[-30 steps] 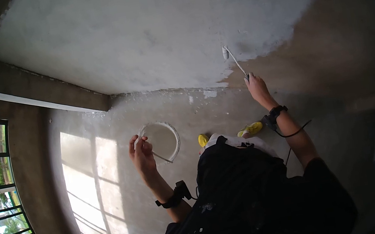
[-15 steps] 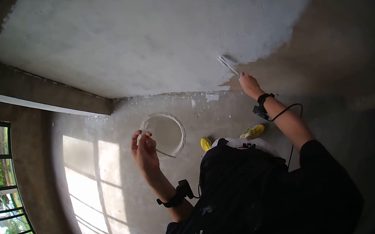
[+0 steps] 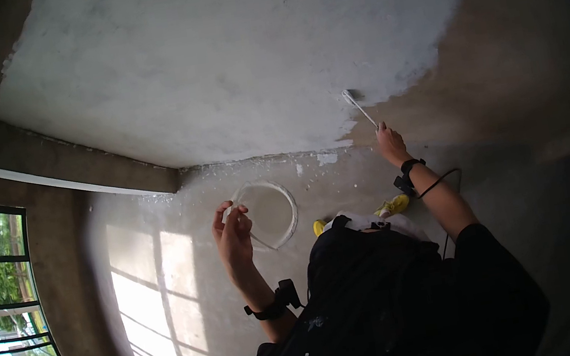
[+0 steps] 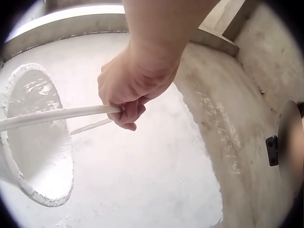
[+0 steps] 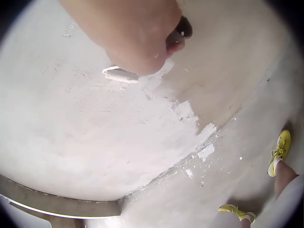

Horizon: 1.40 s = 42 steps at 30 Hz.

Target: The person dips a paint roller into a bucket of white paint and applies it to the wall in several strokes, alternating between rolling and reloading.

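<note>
My left hand (image 3: pixel 234 233) grips the bail handle of a paint-crusted white bucket (image 3: pixel 295 209), out in front of my body on the left. In the left wrist view the white handle (image 4: pixel 61 114) runs into my curled fingers, and pale paint shows inside the bucket (image 4: pixel 66 187). My right hand (image 3: pixel 392 145) holds a small paint roller (image 3: pixel 352 96) with its head against the wall (image 3: pixel 209 64), near the lower border of the white area. From the right wrist, the white roller head (image 5: pixel 121 75) shows past my hand, and a dark handle end (image 5: pixel 184 28) sticks out of the fist.
Bare brown wall (image 3: pixel 504 64) borders the white coat on the right. A concrete beam (image 3: pixel 89 152) meets the wall at the left. Paint spatters dot the floor along the wall's foot. My yellow shoes (image 3: pixel 394 204) stand behind the bucket's right side. Windows (image 3: pixel 4 294) are far left.
The roller has shifted a little on the wall, with my right hand following. Still held in my left hand, the bucket has swung slightly toward the wall and right. The head view has tilted slightly.
</note>
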{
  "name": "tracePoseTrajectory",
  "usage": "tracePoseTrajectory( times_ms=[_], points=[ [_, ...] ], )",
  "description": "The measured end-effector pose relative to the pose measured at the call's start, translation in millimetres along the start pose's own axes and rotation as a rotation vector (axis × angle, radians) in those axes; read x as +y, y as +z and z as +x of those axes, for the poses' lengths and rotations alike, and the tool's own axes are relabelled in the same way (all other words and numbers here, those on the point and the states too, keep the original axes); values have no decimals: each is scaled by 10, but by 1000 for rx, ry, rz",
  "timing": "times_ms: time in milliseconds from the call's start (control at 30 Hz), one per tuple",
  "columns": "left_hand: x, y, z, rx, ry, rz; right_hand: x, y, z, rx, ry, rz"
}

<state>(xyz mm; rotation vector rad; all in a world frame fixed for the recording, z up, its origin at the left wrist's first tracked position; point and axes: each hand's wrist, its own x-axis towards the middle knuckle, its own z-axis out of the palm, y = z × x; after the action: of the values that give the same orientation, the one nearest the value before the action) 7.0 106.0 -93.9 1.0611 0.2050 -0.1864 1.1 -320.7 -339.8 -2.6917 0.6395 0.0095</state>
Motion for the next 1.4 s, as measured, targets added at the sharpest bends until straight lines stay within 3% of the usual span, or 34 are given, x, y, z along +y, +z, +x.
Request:
tracePoseTrajectory(
  times_ms=[300,433,767,867,1033,1100,1400],
  points=[
    [42,89,48,24,14,8,818,-502,-251,7,124,-146],
    [107,108,-21,4,19,9,990,-517,-206,39,45,-179],
    [100,14,-331,76,42,-10,172,42,138,-47,-180,-191],
    [111,-15,-408,110,39,-19,-103,113,-77,-33,-60,-40],
    [69,-34,-511,113,73,1,-354,19,-227,-76,-133,-32],
    [87,-29,-493,111,63,25,-423,40,-82,44,-233,-25],
    [129,44,-243,38,4,53,-559,-59,85,-2,-42,23]
  ],
)
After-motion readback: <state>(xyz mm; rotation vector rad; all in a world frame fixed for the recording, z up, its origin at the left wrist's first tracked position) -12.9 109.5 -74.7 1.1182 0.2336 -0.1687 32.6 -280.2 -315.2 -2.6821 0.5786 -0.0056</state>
